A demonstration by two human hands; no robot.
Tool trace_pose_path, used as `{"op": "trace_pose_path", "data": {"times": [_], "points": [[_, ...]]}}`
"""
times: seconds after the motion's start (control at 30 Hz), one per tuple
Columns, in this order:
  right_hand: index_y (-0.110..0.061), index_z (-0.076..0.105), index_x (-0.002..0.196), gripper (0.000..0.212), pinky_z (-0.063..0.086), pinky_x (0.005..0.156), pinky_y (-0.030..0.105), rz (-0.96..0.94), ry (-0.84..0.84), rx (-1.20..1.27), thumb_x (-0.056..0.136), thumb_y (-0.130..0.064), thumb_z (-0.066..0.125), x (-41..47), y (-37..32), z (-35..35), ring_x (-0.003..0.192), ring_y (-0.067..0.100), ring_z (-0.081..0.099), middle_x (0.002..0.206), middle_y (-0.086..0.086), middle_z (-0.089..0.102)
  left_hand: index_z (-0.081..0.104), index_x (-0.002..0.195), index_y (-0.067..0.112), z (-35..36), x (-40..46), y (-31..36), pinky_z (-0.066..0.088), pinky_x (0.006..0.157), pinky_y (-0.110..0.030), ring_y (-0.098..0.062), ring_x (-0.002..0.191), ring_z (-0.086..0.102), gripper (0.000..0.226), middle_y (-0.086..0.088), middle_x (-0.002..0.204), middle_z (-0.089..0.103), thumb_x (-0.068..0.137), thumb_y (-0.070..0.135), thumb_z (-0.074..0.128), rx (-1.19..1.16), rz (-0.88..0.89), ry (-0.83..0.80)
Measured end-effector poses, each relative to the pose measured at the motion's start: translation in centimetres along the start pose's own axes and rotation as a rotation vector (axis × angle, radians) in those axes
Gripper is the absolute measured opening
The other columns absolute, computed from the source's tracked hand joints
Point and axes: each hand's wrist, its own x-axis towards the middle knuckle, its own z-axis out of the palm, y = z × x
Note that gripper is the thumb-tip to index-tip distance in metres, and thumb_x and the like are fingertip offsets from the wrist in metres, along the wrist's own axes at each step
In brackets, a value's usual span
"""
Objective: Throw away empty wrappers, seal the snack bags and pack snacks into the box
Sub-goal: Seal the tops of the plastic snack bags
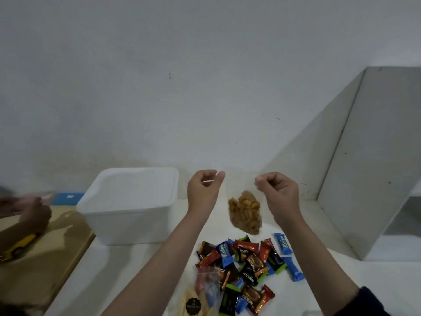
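Observation:
I hold a clear plastic snack bag (pixel 245 210) with brown crunchy pieces up in the air. My left hand (pixel 204 190) pinches its top left corner and my right hand (pixel 279 192) pinches its top right corner. The bag hangs above a pile of small wrapped chocolates (pixel 248 263) in red, blue, green and black wrappers on the white table. A white plastic box (pixel 129 206) with its lid on stands to the left of my hands. Another clear bag with pale snacks and a round dark label (pixel 196 302) lies at the pile's near left.
A brown cardboard sheet (pixel 41 252) covers the table at the left, where another person's hand (pixel 34 215) rests beside a yellow tool (pixel 18 247). A grey wall panel (pixel 369 167) rises at the right. The white wall stands close behind the box.

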Motion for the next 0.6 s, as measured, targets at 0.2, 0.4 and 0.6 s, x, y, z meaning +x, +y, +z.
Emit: {"op": "trace_pose_path", "data": {"times": [0.2, 0.4, 0.6], "points": [[-0.009, 0.067, 0.071, 0.011, 0.050, 0.066, 0.024, -0.058, 0.012, -0.143, 0.082, -0.009, 0.068, -2.3, -2.0, 0.6, 0.069, 0.005, 0.063, 0.069, -0.001, 0.066, 0.066, 0.108, 0.015, 1.1, -5.0, 0.8, 0.054, 0.076, -0.018, -0.008, 0.092, 0.068, 0.025, 0.002, 0.106, 0.069, 0.083, 0.016, 0.071, -0.027, 0.103, -0.363], [-0.019, 0.073, 0.099, 0.026, 0.051, 0.090, 0.031, 0.023, -0.244, -0.081, 0.095, -0.007, 0.050, -3.0, -2.6, -0.1, 0.106, 0.013, 0.064, 0.108, 0.001, 0.071, 0.060, 0.119, 0.020, 0.9, -5.1, 0.5, 0.051, 0.095, -0.030, -0.015, 0.110, 0.062, 0.034, 0.001, 0.118, 0.066, 0.089, 0.004, 0.060, -0.107, 0.112, -0.486], [-0.014, 0.069, 0.097, 0.017, 0.058, 0.080, 0.032, 0.080, -0.046, 0.012, 0.089, -0.003, 0.059, -3.3, -2.8, -0.3, 0.093, 0.018, 0.068, 0.098, 0.006, 0.071, 0.067, 0.096, 0.015, 0.3, -4.9, 0.8, 0.052, 0.078, -0.023, -0.011, 0.084, 0.069, 0.020, -0.003, 0.095, 0.074, 0.098, 0.012, 0.047, -0.189, 0.024, -0.302]]}}
